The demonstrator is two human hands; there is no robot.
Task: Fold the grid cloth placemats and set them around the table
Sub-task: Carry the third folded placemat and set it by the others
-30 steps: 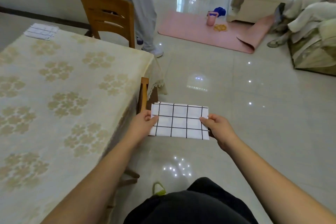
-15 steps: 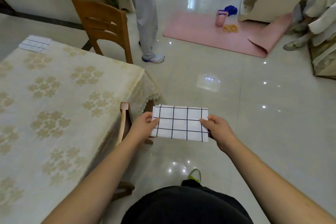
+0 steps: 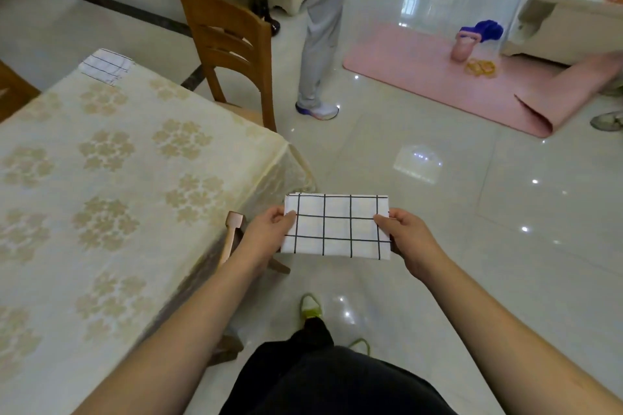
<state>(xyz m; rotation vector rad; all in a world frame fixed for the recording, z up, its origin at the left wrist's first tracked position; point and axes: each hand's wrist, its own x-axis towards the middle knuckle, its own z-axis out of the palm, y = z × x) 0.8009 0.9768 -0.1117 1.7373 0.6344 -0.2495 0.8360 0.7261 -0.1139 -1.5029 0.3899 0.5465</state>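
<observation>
1. The folded placemat point(image 3: 337, 226) is held flat in the air over the floor, just off the tabletop's near corner; it is a neat white rectangle with a dark grid.
2. The left hand point(image 3: 268, 235) pinches its left short edge, thumb on top; the right hand point(image 3: 406, 236) pinches the right edge the same way; the fingers under the cloth are hidden.
3. A second placemat point(image 3: 105, 66) already lies at the far corner of the tabletop point(image 3: 141, 178), well apart from the held one.
4. By my reading the fold is done and the step in hand is carrying the cloth to a free place at the table.
5. Risks from here: the layers could slip and open if either pinch loosens, since only the two ends are held; laid too close to the edge, it could slide off the smooth cover; the chair top point(image 3: 234, 220) tucked just beside the left hand could catch the cloth or wrist.
6. Another chair point(image 3: 232, 44) stands at the far side; a person point(image 3: 320, 27) stands beyond it, cut off at the top edge; a pink mat point(image 3: 438, 84) lies on the floor.
7. Hard to tell: how many layers the fold has; the tabletop's left part runs out of view.
</observation>
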